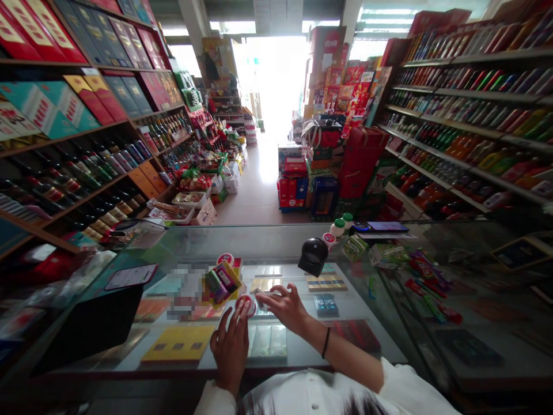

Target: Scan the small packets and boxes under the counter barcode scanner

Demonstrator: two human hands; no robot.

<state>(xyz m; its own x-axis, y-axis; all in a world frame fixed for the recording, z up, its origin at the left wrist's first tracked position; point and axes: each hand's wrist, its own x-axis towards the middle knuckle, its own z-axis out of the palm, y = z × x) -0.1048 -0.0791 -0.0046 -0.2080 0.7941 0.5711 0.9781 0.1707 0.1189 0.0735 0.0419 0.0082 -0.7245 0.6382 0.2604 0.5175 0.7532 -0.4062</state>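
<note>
On the glass counter (190,236), my left hand (232,340) rests its fingertips on a round red-and-white container (246,305); its fingers are spread rather than wrapped. My right hand (285,305) reaches in from the right, fingers apart and slightly bent, close to the same container's right side. Whether a small clear item lies under its fingertips is too blurred to tell. Just behind my hands sits a yellow-and-purple packet (222,283), with another round red-and-white container (225,260) behind it. A black dome-shaped device (313,256) stands beyond my right hand.
White bottles with green caps (337,227) stand at the counter's back edge. Snack packets (427,276) lie to the right. A phone (131,276) and a black panel (93,328) are at the left. Stocked shelves line both sides of the shop.
</note>
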